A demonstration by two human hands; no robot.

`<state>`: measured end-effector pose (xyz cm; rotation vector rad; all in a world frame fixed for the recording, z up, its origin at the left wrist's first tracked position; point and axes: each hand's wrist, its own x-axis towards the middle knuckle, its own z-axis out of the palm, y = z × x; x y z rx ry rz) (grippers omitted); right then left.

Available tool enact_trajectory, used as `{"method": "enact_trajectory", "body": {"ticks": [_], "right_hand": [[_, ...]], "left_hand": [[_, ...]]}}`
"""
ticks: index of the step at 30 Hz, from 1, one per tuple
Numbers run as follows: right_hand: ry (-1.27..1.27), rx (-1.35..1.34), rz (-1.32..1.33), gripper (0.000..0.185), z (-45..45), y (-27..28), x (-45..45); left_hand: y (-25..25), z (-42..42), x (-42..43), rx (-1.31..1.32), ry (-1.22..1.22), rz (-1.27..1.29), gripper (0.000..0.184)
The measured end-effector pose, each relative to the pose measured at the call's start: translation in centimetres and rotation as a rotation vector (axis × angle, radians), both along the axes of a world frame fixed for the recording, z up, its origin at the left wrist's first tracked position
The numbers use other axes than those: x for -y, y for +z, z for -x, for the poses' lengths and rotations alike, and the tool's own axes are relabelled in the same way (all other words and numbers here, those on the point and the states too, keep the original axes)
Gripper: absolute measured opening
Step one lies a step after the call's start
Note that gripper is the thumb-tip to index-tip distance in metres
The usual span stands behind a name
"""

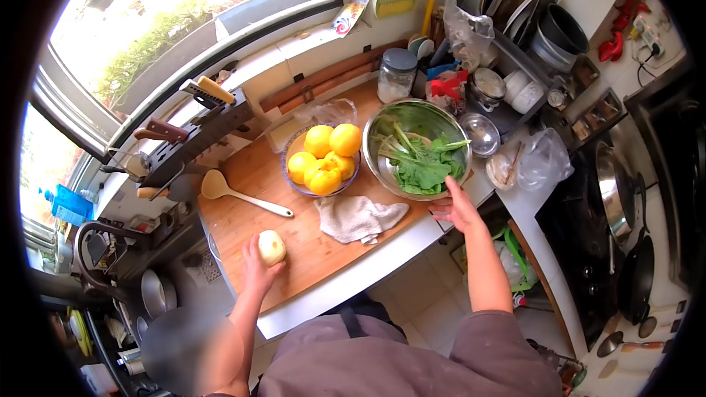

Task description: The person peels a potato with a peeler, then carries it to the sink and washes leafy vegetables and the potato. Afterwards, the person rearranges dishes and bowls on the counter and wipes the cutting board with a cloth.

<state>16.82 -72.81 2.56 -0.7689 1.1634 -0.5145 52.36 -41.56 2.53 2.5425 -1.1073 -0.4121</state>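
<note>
On the wooden board [243, 217], my left hand [257, 265] is closed around a pale yellow, round fruit or vegetable [272, 247] whose exact kind I cannot make out. My right hand [459, 209] has its fingers apart at the near right rim of a steel bowl [376, 165]; whether it touches the rim I cannot tell. Leafy greens [423, 165] lie inside this bowl. Left of it stands a patterned bowl [288, 184] filled with several oranges [323, 175]. A crumpled cloth [357, 218] and a pale ladle [250, 195] lie between my hands and the bowls.
A knife rack [195, 132] with several knives stands by the window. The sink tap [88, 250] is on the left. Behind the steel bowl are a lidded jar [397, 73] and a dish rack [529, 66]. A stove [581, 235] and a wok [636, 279] are at the right.
</note>
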Motion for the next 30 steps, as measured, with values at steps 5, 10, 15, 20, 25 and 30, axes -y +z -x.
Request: {"method": "enact_trajectory", "body": {"ticks": [5,10,15,20,25,30], "right_hand": [[-0.084,0.191,-0.098,0.036,-1.3,-2.7,0.8],[-0.186,0.159,-0.021,0.027,-0.2,-0.4,-1.9],[-0.162,0.124,0.09,0.024,1.6,3.1,-5.4],[-0.055,0.05,0.104,0.022,2.2,4.4,-8.9],[0.199,0.117,0.133,0.032,-2.1,5.9,-13.2],[0.642,0.183,0.301,0.034,-9.7,7.5,-18.2]], "left_hand": [[0.1,-0.1,-0.9,0.019,-0.019,0.035,0.093],[-0.8,-0.1,-2.4,0.061,0.0,0.052,0.087],[-0.1,0.7,-2.7,0.097,0.051,0.131,0.073],[2.0,1.9,-2.4,-0.167,0.016,0.251,0.043],[8.2,5.7,-3.3,-1.478,0.122,0.499,0.069],[10.2,5.3,-8.7,-1.348,0.37,0.437,0.052]]}}
